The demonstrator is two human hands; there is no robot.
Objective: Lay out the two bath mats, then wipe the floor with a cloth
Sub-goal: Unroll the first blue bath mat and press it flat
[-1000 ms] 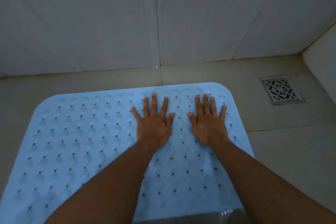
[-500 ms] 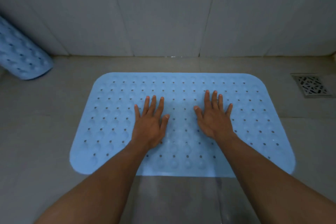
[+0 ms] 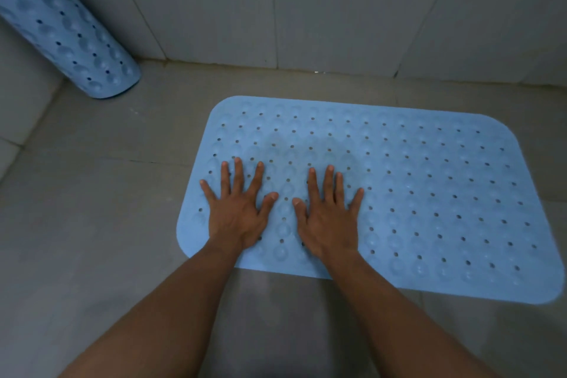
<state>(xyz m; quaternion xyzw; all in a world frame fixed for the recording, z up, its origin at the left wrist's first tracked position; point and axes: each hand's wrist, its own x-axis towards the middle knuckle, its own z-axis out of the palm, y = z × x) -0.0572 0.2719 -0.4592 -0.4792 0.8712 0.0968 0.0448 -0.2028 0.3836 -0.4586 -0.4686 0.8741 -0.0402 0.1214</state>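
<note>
— Head view first. Holding anything?

— No. Left hand point(image 3: 236, 212) and right hand point(image 3: 328, 218) both spread wide, fingers straight and splayed, palms down. Pressing on the flat light-blue rubber bath mat point(image 3: 429, 193), gripping nothing. Planted side by side on its left end, thumbs close but apart.

— Lying which way?

— Spread on the grey tiled floor point(image 3: 92, 224), with the long axis running left to right across the hands. Mostly stretching away to the right of the right hand. Looks fully unrolled and settled, at a guess.

— On to the second one, then. Where from the hands?

— Ahead and well to the left, beyond the left hand: the rolled light-blue rubber bath mat point(image 3: 70, 27), a perforated tube. Standing tilted in the corner by the pale tiled wall point(image 3: 337, 9), lower end on the floor, long axis climbing away up and leftward. Well apart from the flat one. Nearer the left hand, so probably a left-hand reach, or both hands after turning that way.

— Anything hidden or unclear?

— Upper end of the roll cut off at the top-left of the frame, so no telling its full length. Touching the wall or not: cannot tell. Near right corner of the flat mat brushing the frame's right edge, perhaps clipped. Grip of the bumps on the floor impossible to judge in the dim light. Nothing to wipe with anywhere in view.
</note>
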